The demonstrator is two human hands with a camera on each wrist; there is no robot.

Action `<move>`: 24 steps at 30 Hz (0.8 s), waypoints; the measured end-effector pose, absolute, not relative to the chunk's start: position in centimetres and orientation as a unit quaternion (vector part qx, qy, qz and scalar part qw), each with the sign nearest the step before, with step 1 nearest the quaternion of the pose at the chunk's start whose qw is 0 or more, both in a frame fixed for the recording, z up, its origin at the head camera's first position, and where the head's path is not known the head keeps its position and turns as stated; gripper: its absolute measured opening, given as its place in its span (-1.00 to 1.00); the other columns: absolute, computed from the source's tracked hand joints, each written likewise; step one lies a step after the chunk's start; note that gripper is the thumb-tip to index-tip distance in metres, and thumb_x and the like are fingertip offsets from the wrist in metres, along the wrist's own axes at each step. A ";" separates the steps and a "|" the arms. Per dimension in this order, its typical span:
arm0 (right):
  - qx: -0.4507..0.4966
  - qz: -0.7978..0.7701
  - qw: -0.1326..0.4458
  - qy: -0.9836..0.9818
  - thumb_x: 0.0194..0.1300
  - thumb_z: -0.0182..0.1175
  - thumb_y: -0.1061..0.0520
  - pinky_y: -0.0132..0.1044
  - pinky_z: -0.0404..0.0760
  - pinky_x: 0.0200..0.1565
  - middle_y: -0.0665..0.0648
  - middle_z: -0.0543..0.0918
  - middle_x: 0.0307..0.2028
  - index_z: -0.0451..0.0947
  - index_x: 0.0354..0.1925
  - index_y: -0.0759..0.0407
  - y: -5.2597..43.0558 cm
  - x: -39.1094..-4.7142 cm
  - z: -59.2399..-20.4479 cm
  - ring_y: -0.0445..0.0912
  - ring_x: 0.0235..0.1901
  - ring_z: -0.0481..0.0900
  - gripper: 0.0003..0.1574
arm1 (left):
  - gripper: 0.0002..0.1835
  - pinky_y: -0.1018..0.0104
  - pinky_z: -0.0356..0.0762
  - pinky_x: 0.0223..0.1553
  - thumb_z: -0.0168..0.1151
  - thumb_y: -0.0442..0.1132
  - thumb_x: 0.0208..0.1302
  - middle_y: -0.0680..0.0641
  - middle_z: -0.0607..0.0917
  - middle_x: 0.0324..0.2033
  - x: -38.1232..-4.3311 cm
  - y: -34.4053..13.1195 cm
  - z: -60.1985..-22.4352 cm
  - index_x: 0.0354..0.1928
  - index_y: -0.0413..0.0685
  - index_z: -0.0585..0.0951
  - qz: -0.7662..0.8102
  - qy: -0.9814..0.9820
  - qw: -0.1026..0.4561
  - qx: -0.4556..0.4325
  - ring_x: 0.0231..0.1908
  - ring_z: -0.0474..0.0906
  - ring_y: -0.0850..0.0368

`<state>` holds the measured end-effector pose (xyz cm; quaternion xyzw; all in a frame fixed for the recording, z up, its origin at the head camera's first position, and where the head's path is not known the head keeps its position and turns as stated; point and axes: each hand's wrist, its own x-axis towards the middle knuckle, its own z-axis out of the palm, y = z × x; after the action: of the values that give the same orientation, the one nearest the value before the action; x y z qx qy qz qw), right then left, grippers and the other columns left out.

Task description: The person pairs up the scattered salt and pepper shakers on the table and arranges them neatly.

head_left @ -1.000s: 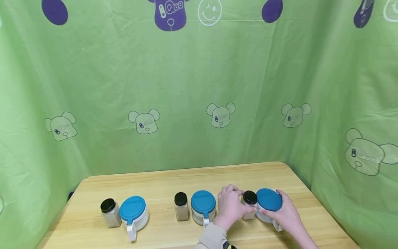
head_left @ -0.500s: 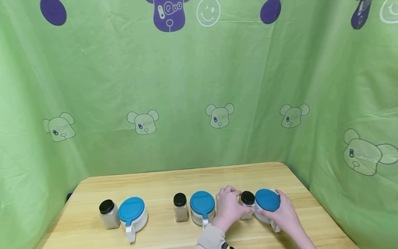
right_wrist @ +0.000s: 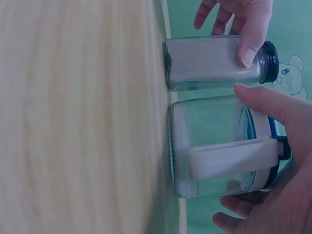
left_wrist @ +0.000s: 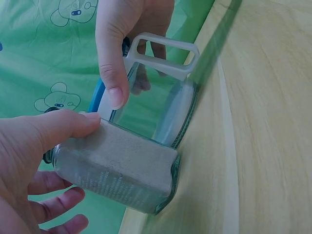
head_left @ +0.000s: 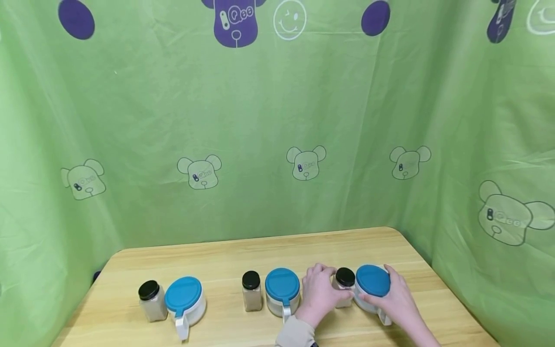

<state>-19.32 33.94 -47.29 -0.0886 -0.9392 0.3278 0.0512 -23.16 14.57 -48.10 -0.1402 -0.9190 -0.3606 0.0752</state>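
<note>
My left hand grips a square glass spice jar with a black lid, thumb on its near side. Pale powder fills most of the jar. Beside it, my right hand holds a round glass seasoning pot, thumb and fingers on either side below its blue lid. The pot's white handle points toward me, and a white layer lies at its bottom. Jar and pot stand upright side by side on the table, close together. In the right wrist view, the left thumb presses the jar near its neck.
Left of my hands, another blue-lidded pot stands beside a black-lidded jar. Farther left is a third such pair, a jar and a pot. A green patterned curtain surrounds the wooden table.
Both hands keep their holds on the jar and the pot, which have barely shifted left. The head view has moved very slightly.
</note>
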 end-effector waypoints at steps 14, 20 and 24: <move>-0.065 0.330 0.057 -0.940 0.00 0.47 -0.22 0.43 0.41 0.08 0.67 0.06 0.30 -0.19 0.47 0.41 34.2 -19.3 -47.5 0.52 0.21 0.22 0.47 | -0.21 0.14 0.39 0.11 0.51 0.32 -0.24 0.12 0.59 -0.02 -22.9 14.5 -47.7 0.13 0.26 0.55 -0.352 -0.923 0.066 -0.140 0.05 0.45 0.12; -0.053 0.346 0.076 -0.934 0.02 0.45 -0.21 0.46 0.37 0.09 0.62 0.11 0.30 -0.16 0.48 0.38 34.6 -19.0 -47.0 0.49 0.22 0.21 0.42 | -0.15 0.12 0.39 0.15 0.52 0.30 -0.22 0.12 0.59 0.07 -22.6 14.5 -46.8 0.22 0.30 0.49 -0.355 -0.922 0.071 -0.135 0.12 0.44 0.10; -0.045 0.348 0.086 -0.932 0.04 0.45 -0.20 0.50 0.31 0.11 0.62 0.11 0.32 -0.14 0.47 0.38 34.7 -18.8 -46.5 0.49 0.25 0.17 0.39 | -0.18 0.10 0.37 0.19 0.52 0.25 -0.18 0.12 0.58 0.10 -22.3 14.3 -46.0 0.22 0.32 0.48 -0.364 -0.919 0.075 -0.132 0.16 0.43 0.09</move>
<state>-18.76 34.72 -46.47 -0.0453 -0.9325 0.3479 0.0859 -22.34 14.35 -46.00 -0.1322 -0.9190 -0.3638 0.0749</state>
